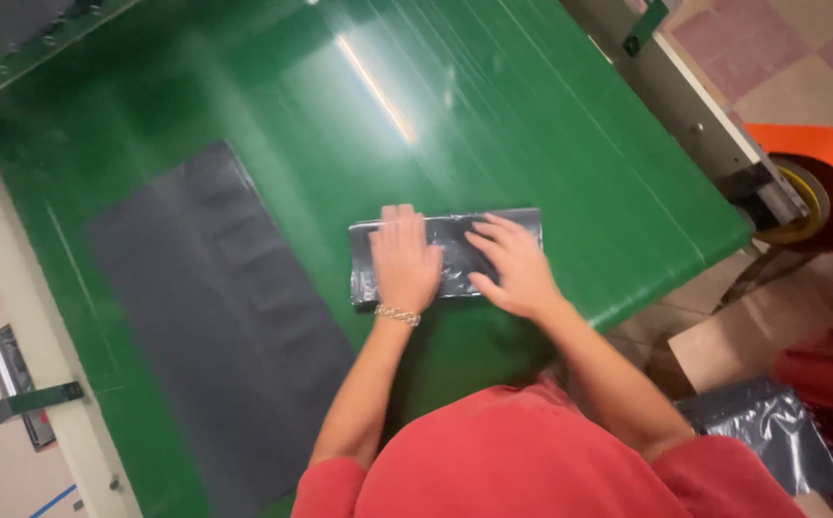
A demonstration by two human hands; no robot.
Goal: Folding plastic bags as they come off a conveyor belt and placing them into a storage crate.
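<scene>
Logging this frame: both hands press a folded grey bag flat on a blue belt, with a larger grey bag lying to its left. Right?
Not quite: the head view shows the belt is green. The left hand and right hand do press the folded bag, with the larger bag to its left.

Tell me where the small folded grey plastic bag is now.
In the head view, the folded grey bag lies on the green belt under both hands, left hand and right hand, right of the flat grey sheet.
</scene>
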